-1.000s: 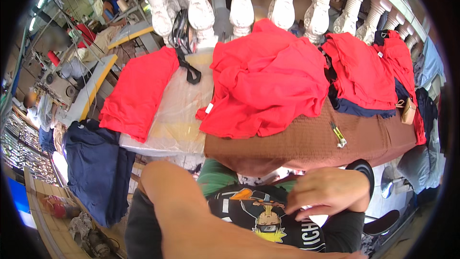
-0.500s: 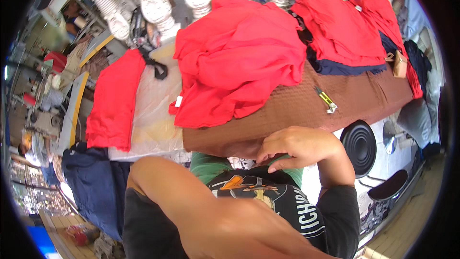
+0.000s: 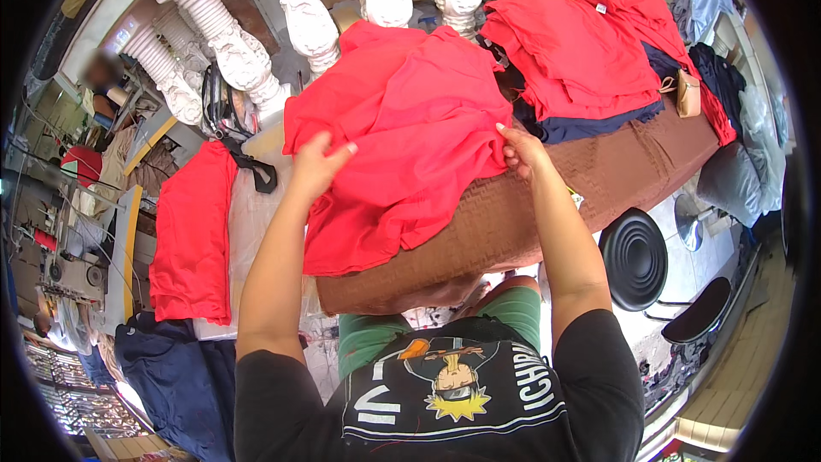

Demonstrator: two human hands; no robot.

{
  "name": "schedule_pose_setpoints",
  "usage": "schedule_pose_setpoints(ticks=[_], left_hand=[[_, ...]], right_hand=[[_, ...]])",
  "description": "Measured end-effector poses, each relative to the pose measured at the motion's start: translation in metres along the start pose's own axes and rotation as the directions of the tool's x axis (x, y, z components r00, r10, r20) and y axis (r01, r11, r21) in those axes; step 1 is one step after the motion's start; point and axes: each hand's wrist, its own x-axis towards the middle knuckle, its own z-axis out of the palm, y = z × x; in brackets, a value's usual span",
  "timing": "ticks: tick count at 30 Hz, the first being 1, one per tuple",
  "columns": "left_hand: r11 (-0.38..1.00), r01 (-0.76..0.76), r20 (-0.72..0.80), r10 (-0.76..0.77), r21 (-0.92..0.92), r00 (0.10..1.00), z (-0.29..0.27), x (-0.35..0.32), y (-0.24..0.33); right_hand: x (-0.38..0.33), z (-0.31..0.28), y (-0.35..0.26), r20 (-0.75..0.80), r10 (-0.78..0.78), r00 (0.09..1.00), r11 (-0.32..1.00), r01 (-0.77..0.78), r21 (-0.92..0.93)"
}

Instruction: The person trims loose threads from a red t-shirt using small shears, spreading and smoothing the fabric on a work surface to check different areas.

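A large heap of loose red cloth (image 3: 402, 145) lies rumpled on the bed-like surface in front of me. My left hand (image 3: 318, 167) is over its left part, thumb stretched out and apart from the fingers, slightly blurred. At the heap's right edge is my right hand (image 3: 523, 154), its thumb out towards the cloth and its fingers loosely bent. I see no cloth gripped in either hand. Farther right rests a stack of red garments (image 3: 581, 56) with dark blue cloth (image 3: 590, 126) under it. A flat folded red piece (image 3: 195, 235) lies at the left.
Brown quilted cover (image 3: 410, 261) spreads under the heap; a yellow cutter (image 3: 575, 198) is partly hidden by my right forearm. White balusters (image 3: 295, 8) line the back. A black round stool (image 3: 634, 258) stands at the right, dark blue cloth (image 3: 175, 376) hangs at the left, and a tan pouch (image 3: 688, 94) lies at the far right.
Both hands have moved forward to the red heap, the left from low in front of my body, the right from the near edge. The view has shifted too.
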Motion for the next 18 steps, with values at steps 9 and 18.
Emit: schedule_pose_setpoints(ticks=[9, 18], left_hand=[[0.167, 0.613, 0.600, -0.128, -0.772, 0.790, -0.023, -0.103, -0.014], [0.107, 0.287, 0.259, -0.223, -0.952, 0.940, -0.010, -0.096, 0.005]], right_hand=[[-0.067, -0.018, -0.022, 0.181, -0.159, 0.970, 0.987, 0.155, 0.036], [-0.103, -0.043, -0.082, 0.002, -0.479, 0.878, 0.832, 0.454, 0.319]])
